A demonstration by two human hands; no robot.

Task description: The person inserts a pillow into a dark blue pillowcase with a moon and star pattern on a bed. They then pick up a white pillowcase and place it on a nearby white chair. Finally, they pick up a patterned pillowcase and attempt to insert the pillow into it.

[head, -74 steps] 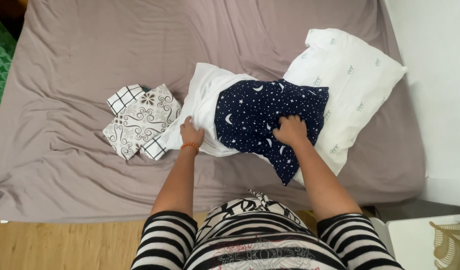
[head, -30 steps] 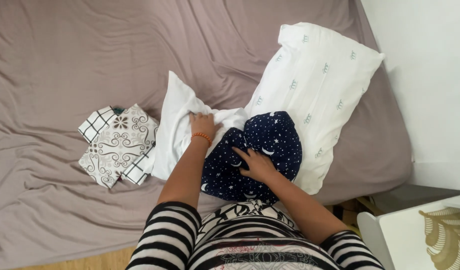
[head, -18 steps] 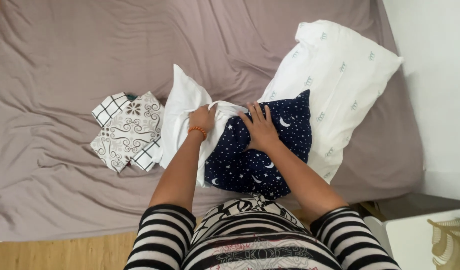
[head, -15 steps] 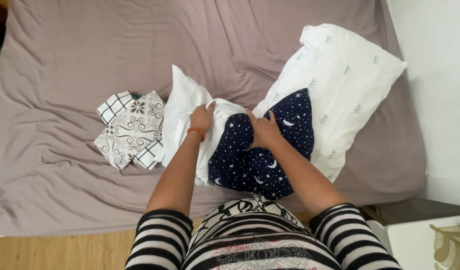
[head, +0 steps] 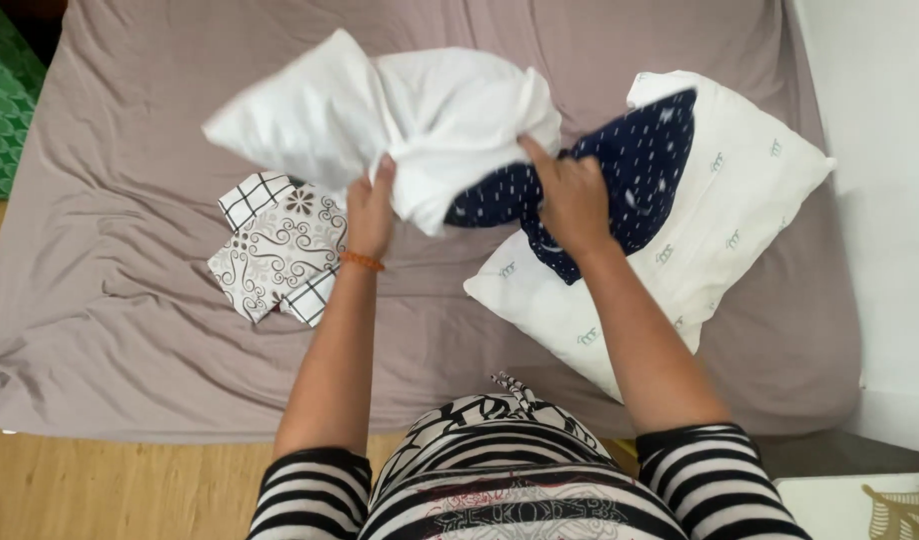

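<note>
A white pillow [head: 380, 120] is lifted off the bed, partly inside a dark blue pillowcase with white stars [head: 630, 165]. My left hand [head: 372, 212] grips the pillow's lower edge. My right hand [head: 572, 195] is closed on the open end of the blue pillowcase, where the pillow enters it. The pillowcase's far end hangs over a second white pillow [head: 700, 240] lying on the bed at the right.
A folded patterned white-and-black cloth [head: 280, 250] lies on the taupe bedsheet [head: 110, 200] left of my hands. A white wall [head: 880, 150] runs along the right. Wooden floor [head: 100, 490] shows below the bed's near edge. A green patterned thing [head: 5, 110] sits at far left.
The white pillow and blue pillowcase have been lifted off the bed and swung up and left. Both hands rose with them; earlier they pressed the pillowcase down on the bed.
</note>
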